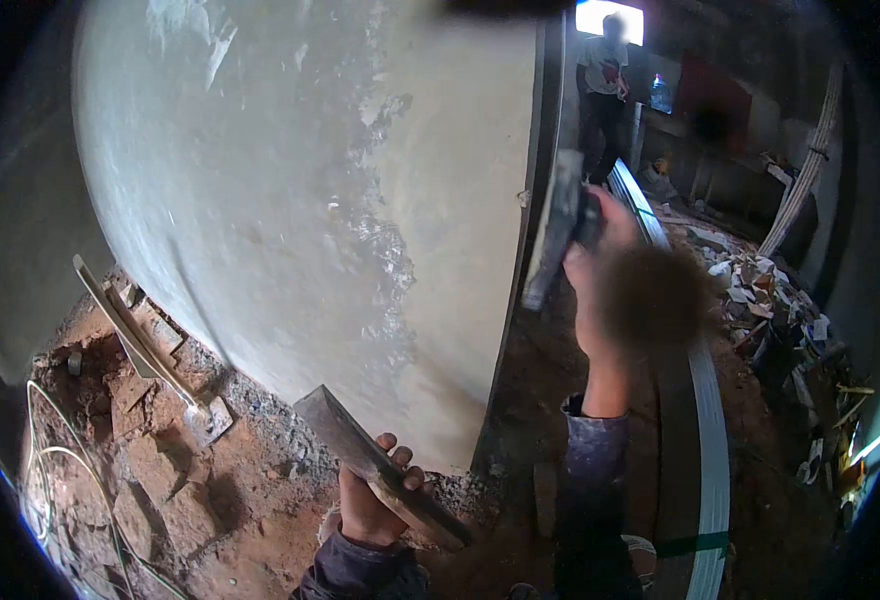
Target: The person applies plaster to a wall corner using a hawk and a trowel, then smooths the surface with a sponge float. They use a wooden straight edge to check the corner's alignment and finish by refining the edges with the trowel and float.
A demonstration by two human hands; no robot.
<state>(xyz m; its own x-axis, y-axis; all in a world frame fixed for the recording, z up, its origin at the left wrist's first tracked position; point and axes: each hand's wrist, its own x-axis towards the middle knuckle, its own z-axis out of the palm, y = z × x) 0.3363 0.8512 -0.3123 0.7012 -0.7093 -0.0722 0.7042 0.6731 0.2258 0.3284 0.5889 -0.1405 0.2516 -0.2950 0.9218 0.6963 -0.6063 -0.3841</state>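
Note:
A partly plastered wall (pixel 290 200) fills the middle of the head view, with a rough, pale patchy band down its right part. Low in front of it, my left hand (pixel 372 508) has its fingers wrapped round a long, flat, grey board (pixel 360 445) that slants down to the right. Off the wall's right edge, my right hand (pixel 600 250) grips the dark handle of a plastering trowel (pixel 557 230), its long blade upright and blurred. A dark round smear hides part of my right wrist.
Broken bricks (pixel 185 510), rubble and a white cable (pixel 70 455) lie at lower left, near a long-handled tool (pixel 155 360). Long metal profiles (pixel 705 430) run along the floor at right, beside a debris heap (pixel 760 290). A person (pixel 603 75) stands at the back.

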